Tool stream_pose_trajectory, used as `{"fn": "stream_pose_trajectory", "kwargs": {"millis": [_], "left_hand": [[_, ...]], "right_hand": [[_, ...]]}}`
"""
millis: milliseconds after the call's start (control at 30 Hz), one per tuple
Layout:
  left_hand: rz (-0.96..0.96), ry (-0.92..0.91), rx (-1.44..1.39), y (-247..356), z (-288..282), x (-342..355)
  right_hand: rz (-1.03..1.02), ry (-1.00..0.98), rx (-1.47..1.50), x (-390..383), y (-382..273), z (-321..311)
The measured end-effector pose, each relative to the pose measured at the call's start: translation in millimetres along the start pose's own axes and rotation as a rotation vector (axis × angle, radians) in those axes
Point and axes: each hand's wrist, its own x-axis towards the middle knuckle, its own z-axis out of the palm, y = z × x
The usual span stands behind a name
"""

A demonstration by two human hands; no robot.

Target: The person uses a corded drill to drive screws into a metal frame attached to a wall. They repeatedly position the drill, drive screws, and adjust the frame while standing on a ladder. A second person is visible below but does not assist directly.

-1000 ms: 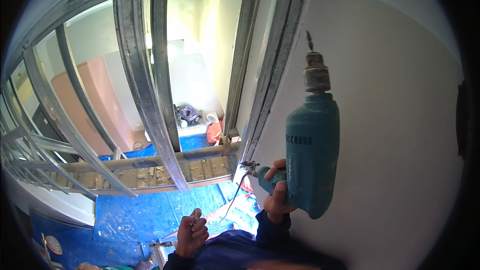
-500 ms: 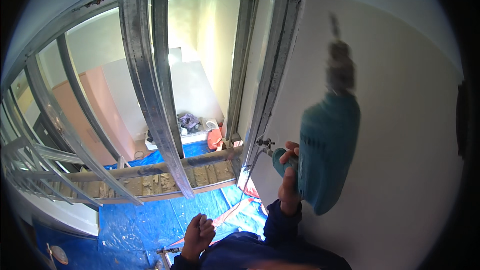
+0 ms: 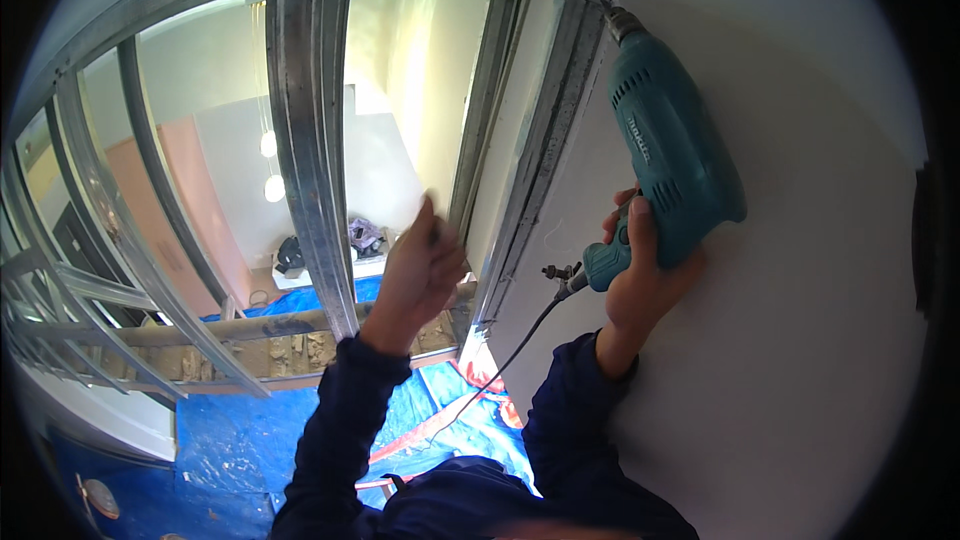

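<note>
one teal drill point(image 3: 675, 140) is tilting just right of the metal frame point(image 3: 300, 120), in front of the pale wall point(image 3: 800, 270). its long axis is slanting: the rear end is sitting lower and farther right of the frame, while the dark chuck point(image 3: 625, 23) is pointing up and left at the frame's top right corner. the bit is not showing, so i cannot tell whether it is touching anything there. the right hand point(image 3: 640, 275) is clamping round the drill's handle point(image 3: 607, 260), right of the frame, so this hand is plainly the nearer one. the left hand point(image 3: 425, 265) is hovering in front of the frame's right part, well apart from the drill, which is lying up and to the right of it. its fingers are bending inward with one digit pointing upward, but blur is hiding whether they are meeting or pinching anything; i cannot tell. a black cord point(image 3: 520, 335) is trailing from the handle down past the frame's lower right end, toward blue sheeting point(image 3: 230, 440) that is spreading below the frame.
</note>
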Motion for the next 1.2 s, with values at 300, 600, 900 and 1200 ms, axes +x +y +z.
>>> {"fn": "stream_pose_trajectory", "kwargs": {"millis": [300,600,900,1200], "left_hand": [[0.253,-0.312,0.531,18,157,93],[0.205,-0.532,0.402,23,165,108],[0.237,-0.557,0.489,23,162,114],[0.297,-0.563,0.502,23,163,111]], "right_hand": [[0.084,-0.006,-0.057,10,-20,7],[0.084,0.0,0.009,18,-20,2],[0.144,-0.016,0.01,20,-20,-1],[0.116,-0.027,-0.003,19,-16,-2]]}}
